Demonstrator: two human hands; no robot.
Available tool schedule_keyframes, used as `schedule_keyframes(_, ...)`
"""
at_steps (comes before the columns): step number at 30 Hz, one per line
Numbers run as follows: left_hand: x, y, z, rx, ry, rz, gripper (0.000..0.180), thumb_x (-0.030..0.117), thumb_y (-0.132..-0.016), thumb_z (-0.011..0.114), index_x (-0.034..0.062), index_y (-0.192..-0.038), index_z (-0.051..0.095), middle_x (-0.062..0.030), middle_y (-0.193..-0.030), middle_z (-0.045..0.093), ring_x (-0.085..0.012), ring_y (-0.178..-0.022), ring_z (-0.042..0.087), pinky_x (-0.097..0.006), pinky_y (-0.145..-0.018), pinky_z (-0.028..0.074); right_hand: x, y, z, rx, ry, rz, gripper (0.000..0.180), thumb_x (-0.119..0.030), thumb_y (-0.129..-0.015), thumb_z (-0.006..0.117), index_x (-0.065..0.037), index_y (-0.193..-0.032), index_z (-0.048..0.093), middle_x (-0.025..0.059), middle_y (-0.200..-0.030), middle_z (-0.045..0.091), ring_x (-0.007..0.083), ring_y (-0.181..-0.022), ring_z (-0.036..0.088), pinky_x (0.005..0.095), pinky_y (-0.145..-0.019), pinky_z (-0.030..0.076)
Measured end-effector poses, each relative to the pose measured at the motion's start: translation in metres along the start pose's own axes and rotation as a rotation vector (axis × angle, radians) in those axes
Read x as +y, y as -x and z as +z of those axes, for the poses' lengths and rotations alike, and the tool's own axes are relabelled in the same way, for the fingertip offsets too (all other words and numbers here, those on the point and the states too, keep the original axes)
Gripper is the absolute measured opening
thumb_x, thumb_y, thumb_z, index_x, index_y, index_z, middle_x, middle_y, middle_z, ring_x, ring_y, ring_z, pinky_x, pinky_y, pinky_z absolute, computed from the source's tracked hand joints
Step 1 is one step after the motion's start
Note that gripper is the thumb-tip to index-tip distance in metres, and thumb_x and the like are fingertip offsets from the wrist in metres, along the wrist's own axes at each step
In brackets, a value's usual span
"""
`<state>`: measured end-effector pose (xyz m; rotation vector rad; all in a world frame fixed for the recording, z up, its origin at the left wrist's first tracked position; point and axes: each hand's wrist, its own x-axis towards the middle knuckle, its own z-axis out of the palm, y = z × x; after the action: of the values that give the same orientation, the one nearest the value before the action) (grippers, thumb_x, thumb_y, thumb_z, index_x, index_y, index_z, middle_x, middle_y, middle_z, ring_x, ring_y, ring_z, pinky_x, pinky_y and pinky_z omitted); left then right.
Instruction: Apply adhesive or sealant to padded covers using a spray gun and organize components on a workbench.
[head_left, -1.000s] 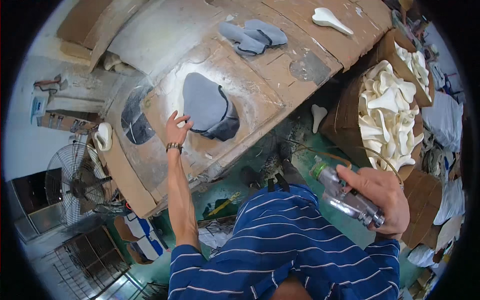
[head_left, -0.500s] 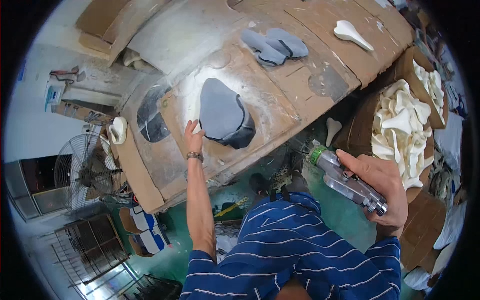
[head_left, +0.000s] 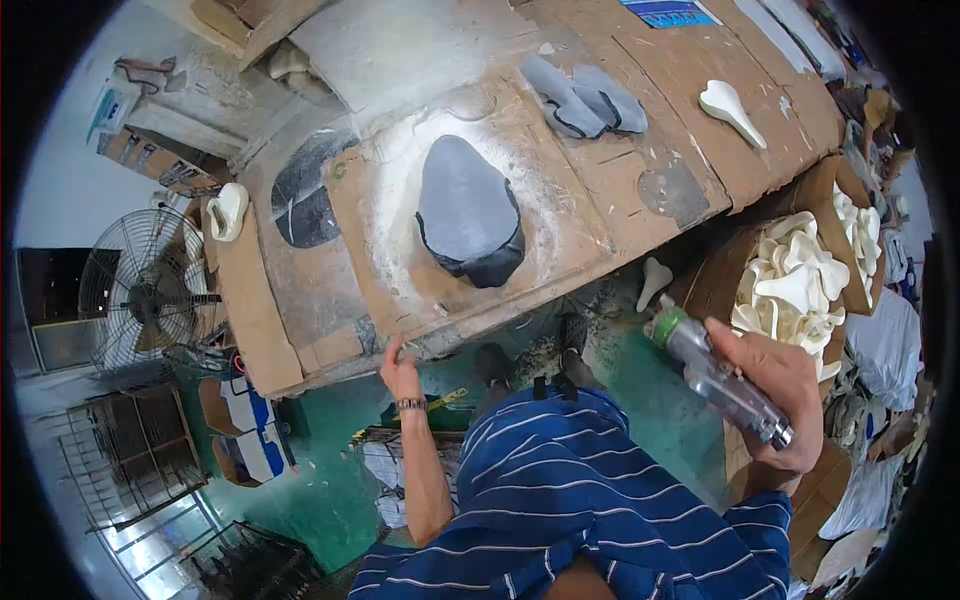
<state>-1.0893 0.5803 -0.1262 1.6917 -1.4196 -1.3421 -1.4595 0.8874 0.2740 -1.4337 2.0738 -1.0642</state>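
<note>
My right hand (head_left: 775, 385) grips a clear spray bottle with a green cap (head_left: 715, 375), held beside my body near the carton of white pieces. My left hand (head_left: 400, 368) hangs empty, fingers apart, at the front edge of the cardboard-covered workbench (head_left: 300, 290). On the bench lies a dark grey saddle-shaped cover (head_left: 468, 212) on a white-dusted cardboard sheet, beyond my left hand. Two more grey covers (head_left: 583, 97) lie further back. A white saddle-shaped shell (head_left: 730, 108) rests at the bench's far right.
A cardboard carton (head_left: 805, 270) full of white shells stands at the right. Another white shell (head_left: 228, 210) sits at the bench's left end. A floor fan (head_left: 145, 290) stands at the left above wire racks. The floor is green.
My left hand has drawn back from beside the grey cover to the bench's front edge. The right hand still holds the bottle, now slightly lower and closer.
</note>
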Motion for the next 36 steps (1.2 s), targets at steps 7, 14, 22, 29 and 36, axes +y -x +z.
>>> schedule_keyframes(7, -0.035, 0.013, -0.014, 0.000, 0.028, -0.023, 0.055, -0.014, -0.082, 0.060, 0.0020, -0.133, 0.069, -0.0123, -0.136, 0.067, -0.0234, -0.125, 0.062, -0.035, -0.106, 0.047, -0.005, 0.003, 0.001, -0.114, -0.044, 0.040, 0.082, -0.044, -0.079, 0.074, 0.008, -0.141, 0.059, 0.0190, -0.088, 0.070, 0.0330, -0.073, 0.069, 0.0374, -0.065, 0.052)
schedule_keyframes(14, 0.018, 0.009, 0.005, -0.038, 0.000, 0.124, 0.051, -0.008, -0.085, 0.060, 0.0009, -0.135, 0.067, -0.0129, -0.138, 0.066, -0.0223, -0.127, 0.061, -0.034, -0.109, 0.045, -0.020, -0.003, 0.012, -0.164, 0.039, -0.044, 0.076, -0.039, -0.076, 0.079, 0.003, -0.138, 0.064, 0.0170, -0.084, 0.069, 0.0301, -0.070, 0.069, 0.0350, -0.063, 0.050)
schedule_keyframes(22, 0.093, 0.008, 0.053, -0.065, 0.089, 0.286, 0.044, -0.004, -0.088, 0.061, 0.0012, -0.131, 0.069, -0.0115, -0.136, 0.067, -0.0225, -0.126, 0.061, -0.034, -0.108, 0.045, -0.003, 0.010, -0.006, -0.163, 0.002, -0.076, 0.070, -0.021, -0.078, 0.074, 0.009, -0.139, 0.060, 0.0173, -0.087, 0.070, 0.0317, -0.071, 0.069, 0.0380, -0.065, 0.052)
schedule_keyframes(29, 0.168, -0.037, 0.113, -0.095, -0.550, 0.970, 0.043, 0.021, -0.083, 0.079, 0.0081, -0.124, 0.073, -0.0163, -0.142, 0.061, -0.0380, -0.140, 0.047, -0.047, -0.115, 0.039, 0.023, 0.026, -0.032, -0.198, -0.016, -0.061, 0.082, -0.040, -0.079, 0.073, 0.011, -0.141, 0.057, 0.0199, -0.089, 0.069, 0.0343, -0.073, 0.069, 0.0385, -0.065, 0.051)
schedule_keyframes(36, 0.177, -0.079, 0.126, -0.242, -0.779, 0.975, 0.040, 0.036, -0.073, 0.086, 0.0118, -0.105, 0.081, -0.0119, -0.148, 0.058, -0.0384, -0.147, 0.039, -0.050, -0.121, 0.032, 0.048, 0.044, -0.044, -0.098, -0.074, -0.013, 0.085, -0.025, -0.069, 0.076, 0.013, -0.142, 0.054, 0.0219, -0.092, 0.070, 0.0362, -0.078, 0.070, 0.0394, -0.070, 0.053)
